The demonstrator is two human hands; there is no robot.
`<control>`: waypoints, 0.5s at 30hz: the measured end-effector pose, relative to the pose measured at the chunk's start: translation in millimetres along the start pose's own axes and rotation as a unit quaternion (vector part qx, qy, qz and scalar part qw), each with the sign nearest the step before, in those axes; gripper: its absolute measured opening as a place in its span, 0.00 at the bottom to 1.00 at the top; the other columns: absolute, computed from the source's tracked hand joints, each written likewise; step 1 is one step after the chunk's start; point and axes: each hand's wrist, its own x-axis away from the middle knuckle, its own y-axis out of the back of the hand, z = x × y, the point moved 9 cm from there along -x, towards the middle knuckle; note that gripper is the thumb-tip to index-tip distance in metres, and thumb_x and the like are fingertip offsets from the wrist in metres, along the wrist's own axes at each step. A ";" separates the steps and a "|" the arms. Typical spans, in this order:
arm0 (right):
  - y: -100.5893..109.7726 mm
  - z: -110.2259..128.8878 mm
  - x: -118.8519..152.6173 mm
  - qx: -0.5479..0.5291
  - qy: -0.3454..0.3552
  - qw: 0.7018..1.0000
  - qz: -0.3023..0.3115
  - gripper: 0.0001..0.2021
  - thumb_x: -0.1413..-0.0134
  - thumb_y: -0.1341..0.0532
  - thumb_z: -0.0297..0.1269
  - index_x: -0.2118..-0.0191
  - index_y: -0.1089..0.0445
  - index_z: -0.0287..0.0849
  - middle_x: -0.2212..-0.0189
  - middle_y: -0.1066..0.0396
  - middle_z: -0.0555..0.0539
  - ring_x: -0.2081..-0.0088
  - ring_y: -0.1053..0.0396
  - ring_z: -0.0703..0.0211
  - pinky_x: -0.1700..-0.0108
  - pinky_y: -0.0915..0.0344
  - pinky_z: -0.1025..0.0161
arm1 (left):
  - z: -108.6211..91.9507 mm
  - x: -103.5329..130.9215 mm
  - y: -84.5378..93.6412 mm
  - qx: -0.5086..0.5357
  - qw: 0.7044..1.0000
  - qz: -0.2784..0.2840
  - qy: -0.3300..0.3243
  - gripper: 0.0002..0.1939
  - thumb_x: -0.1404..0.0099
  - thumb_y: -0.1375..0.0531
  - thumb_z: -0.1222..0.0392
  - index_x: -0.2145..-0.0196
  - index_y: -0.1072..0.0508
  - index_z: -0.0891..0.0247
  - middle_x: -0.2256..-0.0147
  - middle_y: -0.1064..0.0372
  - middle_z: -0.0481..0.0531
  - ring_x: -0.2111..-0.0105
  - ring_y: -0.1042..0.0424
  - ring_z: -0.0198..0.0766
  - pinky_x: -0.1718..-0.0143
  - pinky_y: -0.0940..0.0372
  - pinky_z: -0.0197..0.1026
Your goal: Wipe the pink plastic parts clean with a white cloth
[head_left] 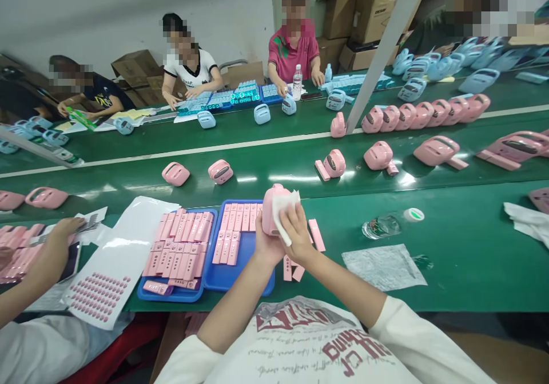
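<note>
My left hand (266, 246) is wrapped round a pink plastic housing (269, 210), held upright above the green table. A folded white cloth (283, 212) lies against the housing's right side, with my right hand (297, 232) pressing it there. Just left of my hands is a blue tray (244, 258) with pink bars in its upper part. Beside it another blue tray (171, 295) is heaped with pink bars. A few loose pink pieces (316, 235) lie on the table near my right hand.
A clear bottle (381, 226) lies on its side at the right, above a crumpled sheet (386, 267). Pink housings (378, 155) stand along the green belt. At the left, a co-worker's hand (68, 230) is beside a sticker sheet (100, 292). People sit across.
</note>
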 end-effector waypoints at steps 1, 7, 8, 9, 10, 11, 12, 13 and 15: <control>-1.7 -14.4 -8.1 -0.044 -0.068 0.997 -0.008 0.26 0.36 0.55 0.42 0.35 0.49 0.42 0.35 0.49 0.42 0.32 0.61 0.50 0.34 0.57 0.45 | 0.4 -3.0 1.4 -0.005 1.000 -0.011 0.003 0.22 0.41 0.45 0.45 0.56 0.29 0.63 0.63 0.26 0.54 0.61 0.25 0.38 0.59 0.30 0.36; -41.1 -115.9 20.1 -0.359 -0.522 0.773 -0.038 0.31 0.46 0.48 0.59 0.52 0.30 0.35 0.53 0.28 0.36 0.48 0.31 0.47 0.46 0.35 0.48 | -12.3 -47.9 36.1 -0.111 0.989 -0.096 -0.008 0.20 0.41 0.44 0.45 0.60 0.30 0.64 0.70 0.29 0.53 0.75 0.29 0.36 0.77 0.35 0.36; -42.7 -124.4 31.3 -0.365 -0.542 0.756 -0.032 0.31 0.47 0.47 0.60 0.56 0.29 0.33 0.59 0.25 0.35 0.54 0.27 0.45 0.52 0.30 0.47 | -22.2 -60.5 41.5 -0.136 0.984 -0.109 -0.024 0.19 0.41 0.42 0.47 0.60 0.30 0.64 0.69 0.28 0.53 0.74 0.29 0.36 0.76 0.35 0.36; -41.4 -132.0 43.7 -0.369 -0.555 0.745 -0.028 0.30 0.49 0.45 0.59 0.60 0.28 0.31 0.63 0.25 0.34 0.58 0.26 0.43 0.57 0.28 0.48 | -34.1 -74.2 45.3 -0.165 0.978 -0.122 -0.042 0.17 0.42 0.40 0.49 0.60 0.30 0.64 0.68 0.28 0.53 0.73 0.28 0.36 0.75 0.34 0.36; -38.0 -139.0 57.6 -0.374 -0.567 0.733 -0.026 0.29 0.51 0.43 0.59 0.63 0.27 0.31 0.66 0.24 0.33 0.61 0.25 0.43 0.60 0.27 0.48 | -47.8 -88.8 47.5 -0.196 0.970 -0.133 -0.061 0.16 0.43 0.38 0.52 0.60 0.29 0.65 0.67 0.28 0.54 0.71 0.28 0.37 0.73 0.33 0.37; -31.9 -145.6 71.8 -0.377 -0.578 0.724 -0.028 0.28 0.52 0.42 0.58 0.64 0.27 0.32 0.67 0.24 0.34 0.62 0.25 0.43 0.62 0.26 0.49 | -63.1 -104.2 48.1 -0.229 0.959 -0.144 -0.081 0.15 0.43 0.37 0.56 0.59 0.29 0.65 0.66 0.28 0.54 0.70 0.27 0.37 0.71 0.33 0.37; -23.6 -151.9 86.0 -0.377 -0.587 0.716 -0.034 0.27 0.52 0.42 0.58 0.65 0.27 0.33 0.67 0.24 0.34 0.63 0.24 0.44 0.62 0.26 0.49 | -79.5 -119.9 47.1 -0.264 0.946 -0.156 -0.103 0.15 0.43 0.37 0.59 0.59 0.30 0.67 0.65 0.28 0.55 0.69 0.27 0.37 0.69 0.32 0.38; -13.5 -158.1 99.6 -0.374 -0.595 0.710 -0.042 0.26 0.51 0.42 0.58 0.65 0.27 0.35 0.66 0.24 0.35 0.63 0.24 0.44 0.62 0.26 0.50 | -96.9 -135.7 44.2 -0.299 0.931 -0.165 -0.128 0.15 0.42 0.36 0.62 0.57 0.30 0.67 0.63 0.28 0.55 0.67 0.27 0.38 0.67 0.31 0.40; 9.1 -169.8 125.6 -0.365 -0.612 0.699 -0.065 0.24 0.52 0.43 0.59 0.65 0.26 0.40 0.65 0.23 0.37 0.62 0.24 0.46 0.61 0.25 0.52 | -132.3 -164.7 36.1 -0.367 0.891 -0.189 -0.188 0.15 0.39 0.38 0.62 0.54 0.31 0.67 0.57 0.30 0.55 0.61 0.28 0.38 0.61 0.31 0.44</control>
